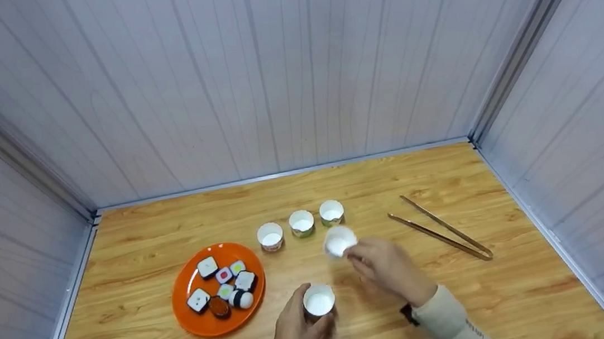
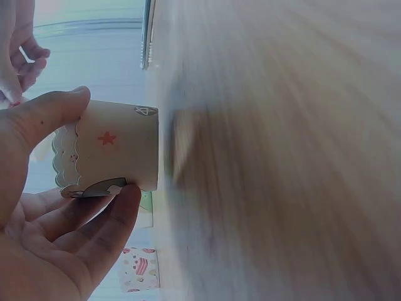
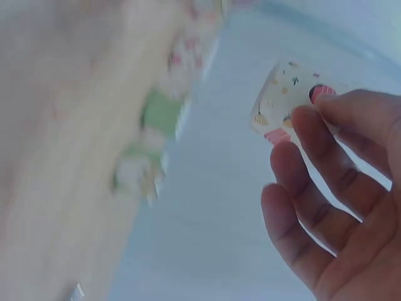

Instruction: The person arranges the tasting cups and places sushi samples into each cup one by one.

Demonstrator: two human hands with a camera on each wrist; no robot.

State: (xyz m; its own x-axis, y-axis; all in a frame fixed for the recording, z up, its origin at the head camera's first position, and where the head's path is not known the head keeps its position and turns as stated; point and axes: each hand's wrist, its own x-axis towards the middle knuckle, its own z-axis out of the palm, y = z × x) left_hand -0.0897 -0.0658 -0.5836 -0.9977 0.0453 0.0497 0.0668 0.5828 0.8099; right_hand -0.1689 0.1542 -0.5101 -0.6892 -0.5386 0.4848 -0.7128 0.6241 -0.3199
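Note:
Between the thumb and fingers of my left hand [image 1: 293, 330] is a white paper baking cup [image 1: 319, 302], upright and close over the table. Its outside, in the left wrist view, has a small red star [image 2: 107, 138] and a scalloped rim. Ahead and to the right, my right hand [image 1: 390, 268] pinches a second paper cup [image 1: 338, 241] at its edge, raised in the air. Fruit-like prints cover that cup [image 3: 285, 94] in the right wrist view, where the other fingers hang loosely bent. Both cups look bare inside from the head view.
Three more paper cups stand behind: a left one [image 1: 271, 237], a middle one [image 1: 302, 224] and a right one [image 1: 332, 212]. An orange plate [image 1: 189, 322] with several toy sushi pieces [image 1: 224, 275] lies left. Metal tongs [image 1: 456, 244] lie right. Pale walls [image 1: 292, 80] enclose the table.

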